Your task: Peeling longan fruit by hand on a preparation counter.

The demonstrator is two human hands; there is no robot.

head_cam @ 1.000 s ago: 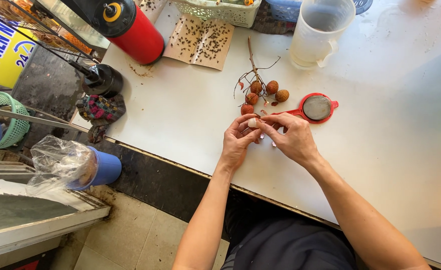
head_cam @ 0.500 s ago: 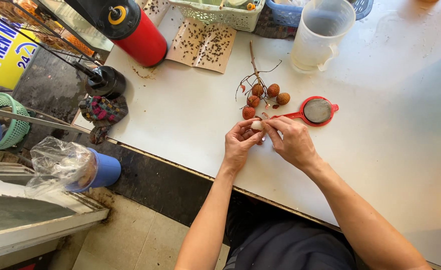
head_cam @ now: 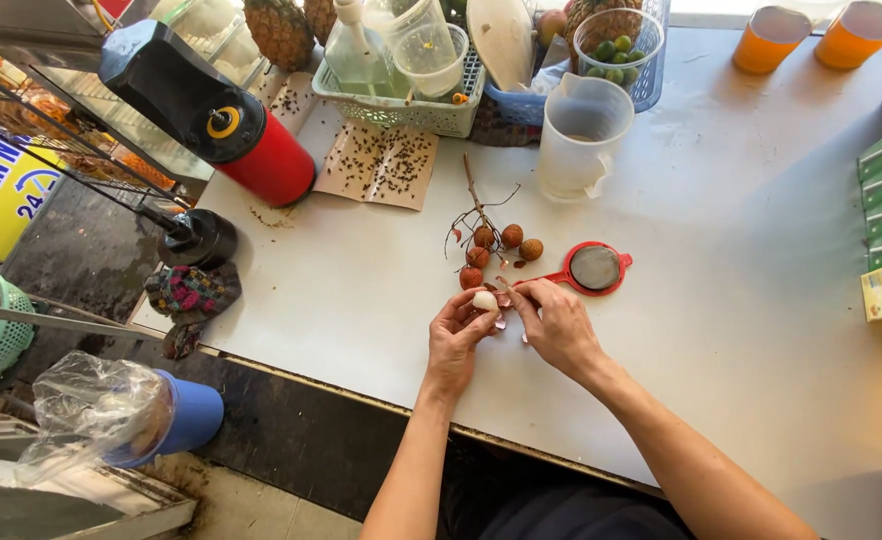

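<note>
Both hands barely moved; more white flesh is exposed. Head view: left hand (head_cam: 453, 338) fingers pinch the lychee (head_cam: 485, 300), right hand (head_cam: 557, 322) fingers strip peel. Bunch (head_cam: 496, 245) at 12 o'clock. Peel gently, don't crush.

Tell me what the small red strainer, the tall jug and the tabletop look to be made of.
Small red strainer: glossy red plastic rim and handle, apparently; the grey centre looks like fine metal mesh. Tall jug: cloudy, see-through walls suggest translucent plastic. Tabletop: pale, smooth, softly glaring surface, likely laminate or painted sheet; which one is unclear.
</note>
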